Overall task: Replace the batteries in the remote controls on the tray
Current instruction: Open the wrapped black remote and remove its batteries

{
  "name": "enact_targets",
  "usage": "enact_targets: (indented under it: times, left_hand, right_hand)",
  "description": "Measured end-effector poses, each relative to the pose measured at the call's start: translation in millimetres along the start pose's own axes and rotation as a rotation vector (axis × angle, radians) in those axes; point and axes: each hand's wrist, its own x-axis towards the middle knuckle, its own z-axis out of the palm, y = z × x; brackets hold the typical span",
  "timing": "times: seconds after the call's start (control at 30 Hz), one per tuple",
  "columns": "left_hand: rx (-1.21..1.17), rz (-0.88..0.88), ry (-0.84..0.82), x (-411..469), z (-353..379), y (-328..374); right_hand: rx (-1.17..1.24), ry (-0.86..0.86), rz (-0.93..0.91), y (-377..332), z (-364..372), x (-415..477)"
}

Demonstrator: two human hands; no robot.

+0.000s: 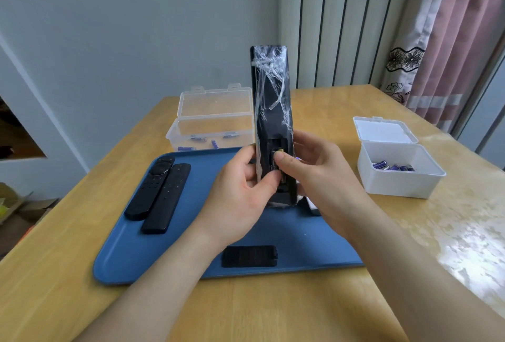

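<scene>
"What's going on at the tray?"

"A battery cover is lying at its near edge. Above it, the left hand is gripping a wrapped remote upright. The right hand is curling behind it, its thumb pressing a battery into the open bay."

"Any labels?"

"Too small to read. Two black remotes are lying on its left side. A clear box is sitting behind it, a white box to its right."

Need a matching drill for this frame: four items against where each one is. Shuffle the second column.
Items:
1 plastic-wrapped remote
2 battery cover
3 clear box
4 white box

Places:
A on the table, right of the tray
B held upright above the tray
C flat on the tray, by its near edge
D behind the tray's far edge

Pairs: 1-B, 2-C, 3-D, 4-A
</scene>
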Motion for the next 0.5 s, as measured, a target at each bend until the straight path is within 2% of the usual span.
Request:
enact_targets:
  times: [0.1, 0.17, 0.23, 0.3, 0.37, 0.4, 0.47, 0.5]
  left_hand:
    - [-0.218, -0.034, 0.024, -0.3, 0.9, 8.5]
    - [-0.202, -0.01, 0.095, 0.7, -2.1, 11.1]
    - [0.037, 0.049, 0.203, 2.6, -7.3, 7.0]
    - [0.321, 0.125, 0.36, 5.3, -15.5, 1.6]
    - [0.511, 0.305, 0.513, 5.9, -26.3, 7.0]
    - [0.652, 0.429, 0.538, 5.5, -30.8, 12.2]
    - [1.069, 0.6, 0.427, 1.8, -33.8, 22.6]
    - [1.234, 0.604, 0.345, -0.3, -32.2, 27.0]
  right_hand:
    - [0.098, -0.16, 0.129, -4.8, -2.1, 0.2]
    - [0.201, -0.254, 0.199, -6.4, -3.6, -0.4]
    - [0.311, -0.23, 0.178, -6.3, -4.1, -0.1]
    - [0.303, -0.163, 0.122, -7.4, -7.0, 1.6]
    - [0.234, -0.142, 0.077, -10.7, -12.2, 3.4]
    - [0.198, -0.142, 0.054, -13.3, -15.2, 4.0]
    - [0.122, -0.13, 0.001, -19.0, -20.0, 2.4]
    - [0.074, -0.126, -0.031, -22.3, -22.2, 0.5]
